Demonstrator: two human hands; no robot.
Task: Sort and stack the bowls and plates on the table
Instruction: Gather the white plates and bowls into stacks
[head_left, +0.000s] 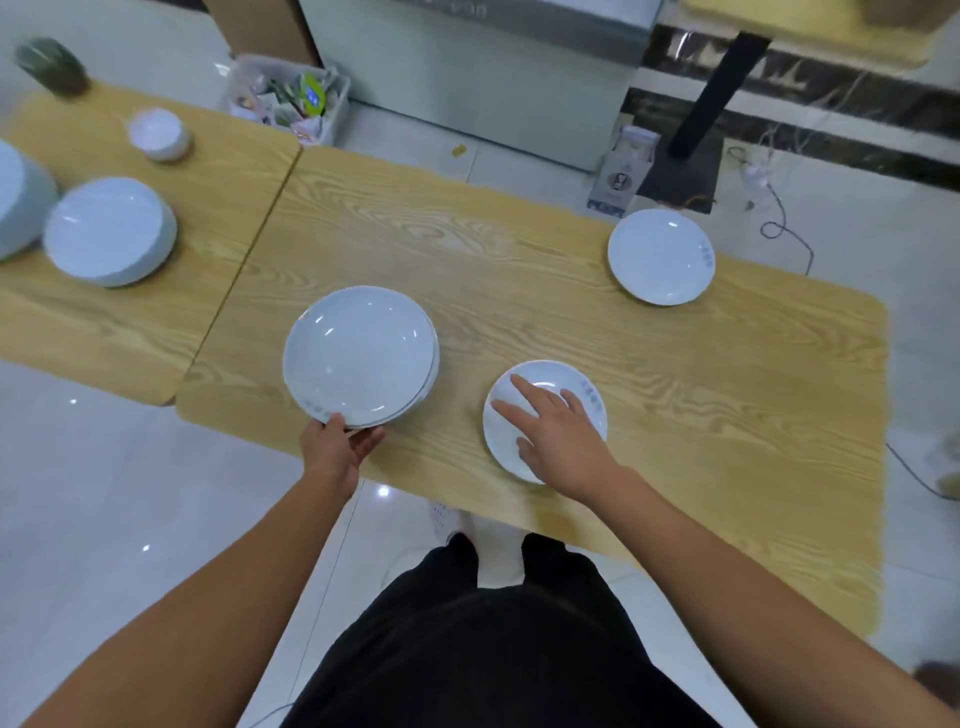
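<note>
A short stack of white plates (361, 353) sits near the front edge of the wooden table (519, 291). My left hand (337, 449) grips the stack's near rim, thumb on top. To its right lies a single smaller white plate (582, 387). My right hand (558, 431) rests flat on that plate with fingers spread. Another single white plate (661, 255) lies at the table's far right edge.
A second table (223, 171) on the left carries a stack of white plates (109, 231), a larger white stack (15, 200) at the frame edge, a small white bowl (158, 132) and a dark blurred object (52, 65). Beyond are a bin of clutter (285, 98) and floor cables (779, 228).
</note>
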